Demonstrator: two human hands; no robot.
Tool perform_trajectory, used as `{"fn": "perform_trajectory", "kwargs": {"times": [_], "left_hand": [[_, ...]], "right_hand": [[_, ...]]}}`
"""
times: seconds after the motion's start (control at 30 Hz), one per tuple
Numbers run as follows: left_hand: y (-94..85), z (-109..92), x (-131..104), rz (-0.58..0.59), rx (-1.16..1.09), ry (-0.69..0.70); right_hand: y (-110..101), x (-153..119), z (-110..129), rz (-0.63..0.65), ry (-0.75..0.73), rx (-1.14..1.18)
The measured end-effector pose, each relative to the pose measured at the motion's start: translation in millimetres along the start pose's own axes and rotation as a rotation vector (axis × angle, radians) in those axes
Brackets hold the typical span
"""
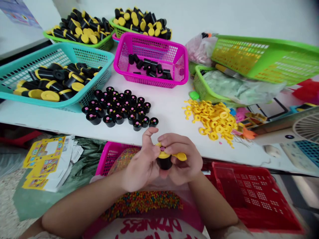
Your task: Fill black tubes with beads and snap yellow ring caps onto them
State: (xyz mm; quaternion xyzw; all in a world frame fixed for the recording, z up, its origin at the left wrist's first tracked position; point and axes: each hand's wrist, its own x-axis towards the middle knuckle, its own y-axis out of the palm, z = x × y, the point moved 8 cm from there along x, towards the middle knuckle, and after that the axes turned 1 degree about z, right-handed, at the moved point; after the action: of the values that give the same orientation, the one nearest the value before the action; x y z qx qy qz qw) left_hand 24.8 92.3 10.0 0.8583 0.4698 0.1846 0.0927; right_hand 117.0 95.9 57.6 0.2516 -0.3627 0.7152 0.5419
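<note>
Between my two hands is a small black container (164, 162) with a yellow ring piece (163, 154) around its top and a pink spot in the middle. A round yellow tab (181, 156) sticks out to the right of it. My left hand (142, 162) presses its thumb on the top, index finger raised. My right hand (185, 157) wraps round the other side, fingertips on the ring. Just beyond, several black containers with pink centres (119, 105) stand grouped on the white table. A pile of yellow ring pieces (215, 118) lies to the right.
A teal basket (74, 49) and a magenta basket (152, 81) hold black parts. Green baskets (104, 43) stand behind and at right. A fan (306, 124) is at the right edge. Below are a red crate (249, 199), printed cartons (50, 159) and colourful beads (142, 200) on my lap.
</note>
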Motion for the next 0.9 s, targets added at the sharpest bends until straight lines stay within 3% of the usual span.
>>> {"fn": "perform_trajectory", "kwargs": {"times": [0.1, 0.23, 0.3, 0.4, 0.5, 0.73, 0.83, 0.9], "left_hand": [[-2.4, -20, -2, 0.036, 0.172, 0.146], [0.9, -49, 0, 0.17, 0.725, 0.359], [-1.1, -53, 2, 0.188, 0.903, 0.382], [-7.1, -56, 1, 0.128, 1.044, 0.43], [-14.9, -54, -1, 0.047, 1.105, 0.451], [-15.7, -38, 2, 0.183, 1.218, 0.379], [-17.6, -35, 10, 0.105, 1.349, 0.366], [-22.5, -35, 20, -0.019, 1.495, 0.321]], "right_hand": [[-6, 4, -9, 0.109, 0.119, 0.179], [-15, -1, -33, -0.048, 0.374, 0.37], [3, -11, -47, 0.01, 0.61, 0.572], [45, -29, -45, 0.294, 0.893, 0.97], [56, -32, -43, 0.326, 0.938, 1.158], [46, -24, -48, 0.181, 0.89, 0.815], [24, -21, -55, 0.13, 0.868, 0.601], [-10, -24, -73, 0.007, 0.892, 0.264]]}}
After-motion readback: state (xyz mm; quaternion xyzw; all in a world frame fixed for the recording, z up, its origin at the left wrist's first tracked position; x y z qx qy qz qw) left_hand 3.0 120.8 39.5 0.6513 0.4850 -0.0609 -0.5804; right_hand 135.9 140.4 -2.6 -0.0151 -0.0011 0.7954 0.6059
